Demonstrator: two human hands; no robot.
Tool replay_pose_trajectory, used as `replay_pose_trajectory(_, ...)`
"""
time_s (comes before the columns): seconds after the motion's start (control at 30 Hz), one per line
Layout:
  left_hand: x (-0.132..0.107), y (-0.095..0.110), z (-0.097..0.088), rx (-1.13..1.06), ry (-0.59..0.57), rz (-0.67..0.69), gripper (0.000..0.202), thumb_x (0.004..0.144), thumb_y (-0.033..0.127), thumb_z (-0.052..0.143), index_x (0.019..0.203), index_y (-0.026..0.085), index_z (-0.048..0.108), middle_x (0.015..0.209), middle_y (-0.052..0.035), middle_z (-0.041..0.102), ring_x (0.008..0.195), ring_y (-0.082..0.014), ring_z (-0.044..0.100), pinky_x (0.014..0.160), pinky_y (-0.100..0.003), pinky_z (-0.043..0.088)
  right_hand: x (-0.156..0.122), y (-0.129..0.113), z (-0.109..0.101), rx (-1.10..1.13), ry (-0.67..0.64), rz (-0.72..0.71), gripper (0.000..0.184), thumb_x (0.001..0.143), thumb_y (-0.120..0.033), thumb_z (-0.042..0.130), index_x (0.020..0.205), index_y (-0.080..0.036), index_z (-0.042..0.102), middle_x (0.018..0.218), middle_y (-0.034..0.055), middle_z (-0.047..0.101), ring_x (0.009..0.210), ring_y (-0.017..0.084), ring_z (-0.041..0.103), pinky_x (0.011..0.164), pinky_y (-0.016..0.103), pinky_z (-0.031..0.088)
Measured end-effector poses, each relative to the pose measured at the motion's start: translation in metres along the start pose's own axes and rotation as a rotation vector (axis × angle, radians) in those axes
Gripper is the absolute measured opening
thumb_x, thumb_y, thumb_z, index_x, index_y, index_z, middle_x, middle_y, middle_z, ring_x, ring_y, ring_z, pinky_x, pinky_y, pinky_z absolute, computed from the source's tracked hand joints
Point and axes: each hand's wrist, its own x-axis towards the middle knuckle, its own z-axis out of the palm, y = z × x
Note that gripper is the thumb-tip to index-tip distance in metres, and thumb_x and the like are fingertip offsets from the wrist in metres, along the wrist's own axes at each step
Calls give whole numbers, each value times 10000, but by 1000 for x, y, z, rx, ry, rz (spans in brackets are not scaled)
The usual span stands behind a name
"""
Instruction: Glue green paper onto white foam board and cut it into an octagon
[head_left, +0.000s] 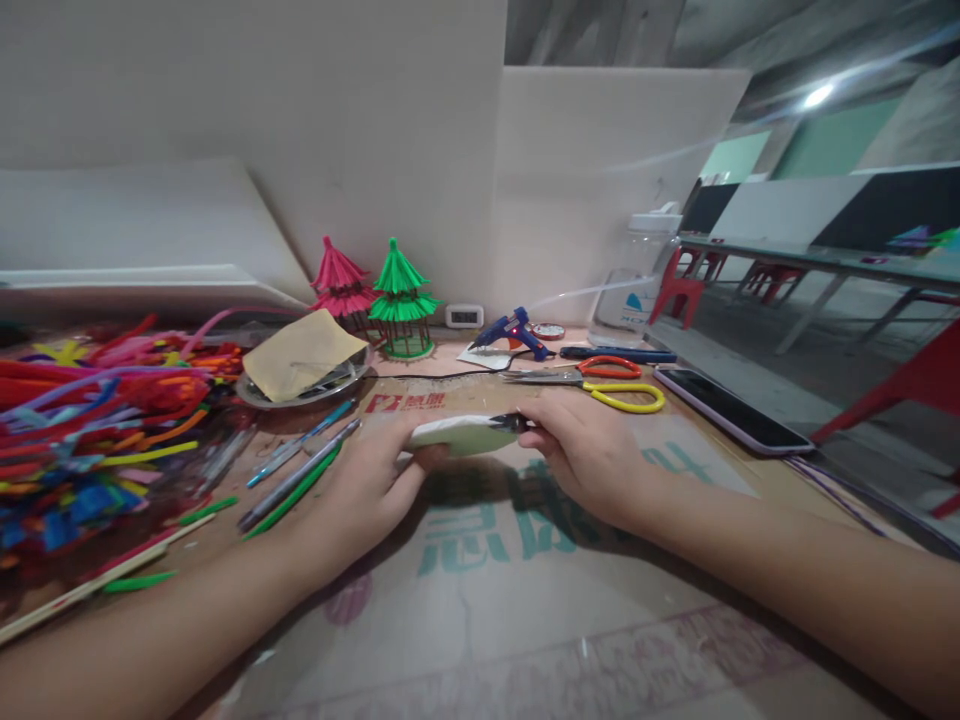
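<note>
My left hand (382, 470) grips a flat, pale green piece with a white edge (466, 438), held tilted above the cardboard mat (480, 620). At the right end of this piece, my right hand (581, 445) is closed, thumb and fingers pinching a small dark part (511, 422); its kind is unclear. Just beyond my hands lie scissors (585, 378) with one orange and one yellow handle. A blue glue gun (514, 332) with a small red light rests behind them on a white scrap.
Colourful pipe cleaners (97, 420) are heaped at left, near pens (300, 475) and a metal dish (262, 398) with yellowish paper. A pink model pavilion (341, 275) and a green one (405, 305) stand behind. A phone (731, 408) and clear bottle (626, 285) are at right.
</note>
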Motion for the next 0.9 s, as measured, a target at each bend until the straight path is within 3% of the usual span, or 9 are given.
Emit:
replay_pose_trajectory(0.3,1,0,-1,35,8,-55,238,961,281,500,1158,221,621,1085,-65,723,1002,-253,670,852,-375,522,-1,2,-1,68,17,77,312,1064,-369,353,1056,-173,596,853,71,693,743,195,628,661,310,488)
replay_pose_trajectory(0.47,0,-1,0,20,-6,-30,238,949,243,506,1156,221,620,1090,-61,725,1012,-246,672,862,-367,528,0,-2,-1,64,12,39,338,1064,-405,347,1045,-175,595,835,69,692,732,201,629,668,319,495)
replay_pose_trajectory(0.9,-1,-2,0,44,-23,38,313,978,256,495,1268,270,614,1191,-48,716,1064,-238,666,923,-385,525,3,-9,-5,56,-54,34,321,1067,-329,353,1058,-161,626,833,72,696,744,208,629,666,329,486)
